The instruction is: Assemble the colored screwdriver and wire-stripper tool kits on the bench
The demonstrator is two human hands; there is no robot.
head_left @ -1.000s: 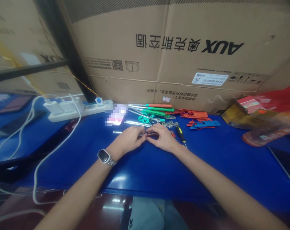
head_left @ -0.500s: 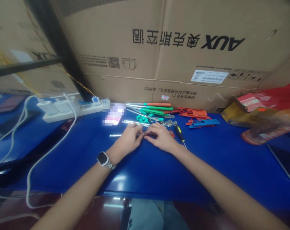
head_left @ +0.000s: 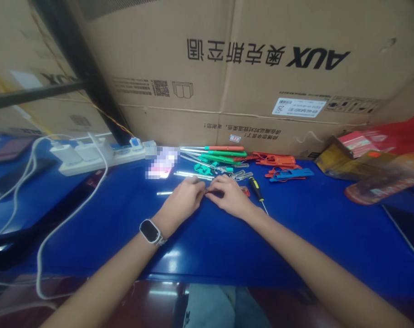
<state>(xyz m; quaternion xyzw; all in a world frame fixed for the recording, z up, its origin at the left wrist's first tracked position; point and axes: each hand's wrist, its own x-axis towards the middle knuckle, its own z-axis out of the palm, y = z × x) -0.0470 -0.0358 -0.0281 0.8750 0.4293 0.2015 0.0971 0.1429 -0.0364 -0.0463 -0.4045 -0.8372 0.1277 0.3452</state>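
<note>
My left hand (head_left: 184, 198), with a watch on its wrist, is closed with its thumb and fingertips pinched together near the middle of the table. Directly opposite, my right hand (head_left: 227, 193) pinches a thin reddish piece (head_left: 207, 192); the fingertips of both hands meet around it. Most of that piece is hidden by the fingers. A silver metal rod (head_left: 164, 193) sticks out to the left behind my left hand, and a red plastic part (head_left: 245, 191) shows beyond my right hand. Whether these join the held piece cannot be seen. Right of my right hand lies a black-and-yellow screwdriver (head_left: 256, 189).
Behind the hands lie green and orange handled metal rods (head_left: 223, 155), orange plastic parts (head_left: 275, 159) and a blue one (head_left: 292, 174). A white power strip (head_left: 121, 157) with cables is at left. A large cardboard box (head_left: 247, 91) stands behind the blue table (head_left: 295, 237).
My left hand has rolled slightly, its fingers now curled closer together against my right fingertips. Less of the reddish piece shows. My right hand is almost where it was.
</note>
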